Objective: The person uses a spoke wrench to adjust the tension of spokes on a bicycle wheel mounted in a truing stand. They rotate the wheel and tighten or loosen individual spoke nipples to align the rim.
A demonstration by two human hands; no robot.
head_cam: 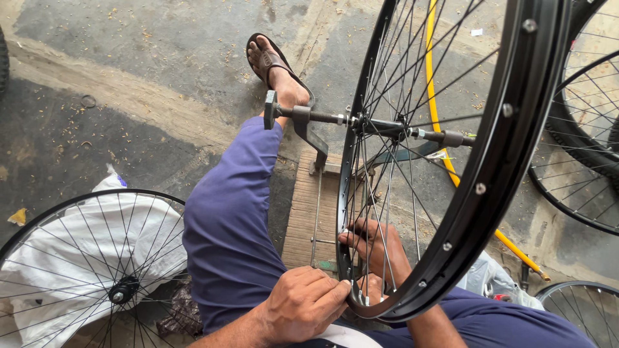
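Note:
A black bicycle wheel (pixel 509 122) with thin steel spokes stands upright, its axle (pixel 361 121) clamped in a metal stand (pixel 317 145) on a wooden board (pixel 303 212). My left hand (pixel 303 304) is at the bottom of the rim, with thumb and fingers pinched against its near side. My right hand (pixel 374 246) is on the other side, seen through the spokes, with its fingers curled onto the rim's inner edge a little higher up. Whether it also holds a small tool cannot be told. My legs in blue trousers (pixel 229 225) flank the stand.
A second spoked wheel (pixel 84 270) lies at lower left over a white sack (pixel 58 258). More black rims (pixel 580 129) lean at the right. A yellow rod (pixel 445 161) runs behind the wheel. My sandalled foot (pixel 274 64) rests on the concrete floor.

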